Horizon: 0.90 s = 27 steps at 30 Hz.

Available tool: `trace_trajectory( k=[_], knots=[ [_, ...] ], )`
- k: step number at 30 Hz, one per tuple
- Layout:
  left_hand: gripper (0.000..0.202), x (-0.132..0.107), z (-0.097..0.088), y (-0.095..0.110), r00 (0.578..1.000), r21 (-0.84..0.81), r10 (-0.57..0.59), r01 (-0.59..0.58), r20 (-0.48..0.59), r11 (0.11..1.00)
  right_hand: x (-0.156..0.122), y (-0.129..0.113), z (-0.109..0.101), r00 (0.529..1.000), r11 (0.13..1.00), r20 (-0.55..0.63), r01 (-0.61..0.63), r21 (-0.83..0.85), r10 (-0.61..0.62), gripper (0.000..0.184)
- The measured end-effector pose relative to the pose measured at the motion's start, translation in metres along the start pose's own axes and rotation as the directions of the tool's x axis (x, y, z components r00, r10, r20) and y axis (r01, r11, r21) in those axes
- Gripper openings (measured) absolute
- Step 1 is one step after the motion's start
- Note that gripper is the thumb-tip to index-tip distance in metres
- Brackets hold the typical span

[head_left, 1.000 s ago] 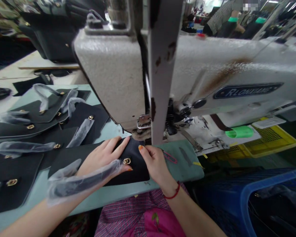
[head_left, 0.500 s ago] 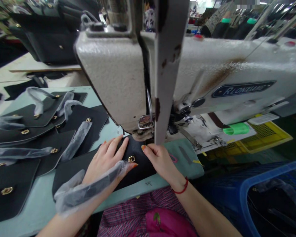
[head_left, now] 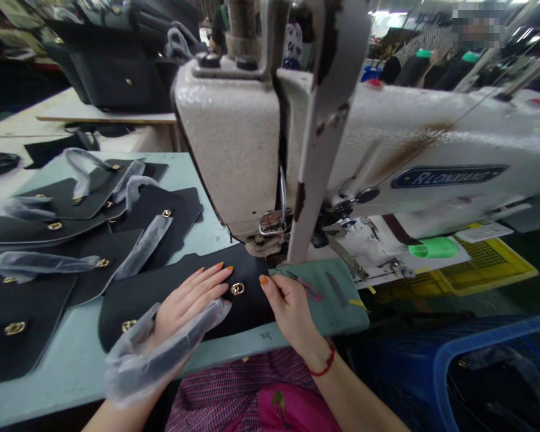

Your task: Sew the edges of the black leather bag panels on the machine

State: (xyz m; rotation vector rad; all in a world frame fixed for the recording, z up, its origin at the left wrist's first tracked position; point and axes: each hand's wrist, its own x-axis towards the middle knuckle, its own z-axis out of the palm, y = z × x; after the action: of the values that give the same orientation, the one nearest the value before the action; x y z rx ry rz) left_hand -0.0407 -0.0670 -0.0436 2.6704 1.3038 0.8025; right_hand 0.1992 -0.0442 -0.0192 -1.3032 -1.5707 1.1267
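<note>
A black bag panel (head_left: pixel 252 315) lies flat on the table, its far right part by the presser foot of the white sewing machine (head_left: pixel 229 132). My left hand (head_left: pixel 189 306) rests on the panel with fingers stretched out. A handle wrapped in clear plastic film (head_left: pixel 162 363) loops over that hand and wrist, its film hiding the thumb. A gold ring fitting (head_left: pixel 237 289) sits just right of the left fingertips; a second gold fitting (head_left: pixel 129 324) is partly under the film. At the panel's right edge, my right hand (head_left: pixel 292 303) pinches it between thumb and curled fingers.
Several similar black panels (head_left: pixel 31 306) with wrapped handles overlap on the left. Pink-handled snips (head_left: pixel 312 292) lie right of my right hand. A blue basket (head_left: pixel 441 366) holding black pieces and a yellow crate (head_left: pixel 490 276) stand at right. A person in stripes is behind the machine.
My left fingers have drawn together and back from the machine, the thumb leaving the gold fitting. The panel has shifted slightly left relative to the machine. My right hand stays at its edge.
</note>
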Motion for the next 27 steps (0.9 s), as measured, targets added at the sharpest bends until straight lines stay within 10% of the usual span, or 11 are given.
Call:
trace_trajectory(
  k=[19, 27],
  knots=[
    [0.027, 0.038, -0.011, -0.013, 0.995, 0.039, 0.069, -0.066, -0.076, 0.997, 0.026, -0.012, 0.001, 1.0, 0.999, -0.023, -0.015, -0.029, 0.014, 0.046],
    [0.033, 0.037, -0.013, -0.037, 0.979, 0.142, 0.205, -0.203, 0.001, 0.969, -0.013, 0.012, -0.012, 0.993, 0.995, 0.11, 0.052, -0.087, -0.042, 0.04]
  ],
)
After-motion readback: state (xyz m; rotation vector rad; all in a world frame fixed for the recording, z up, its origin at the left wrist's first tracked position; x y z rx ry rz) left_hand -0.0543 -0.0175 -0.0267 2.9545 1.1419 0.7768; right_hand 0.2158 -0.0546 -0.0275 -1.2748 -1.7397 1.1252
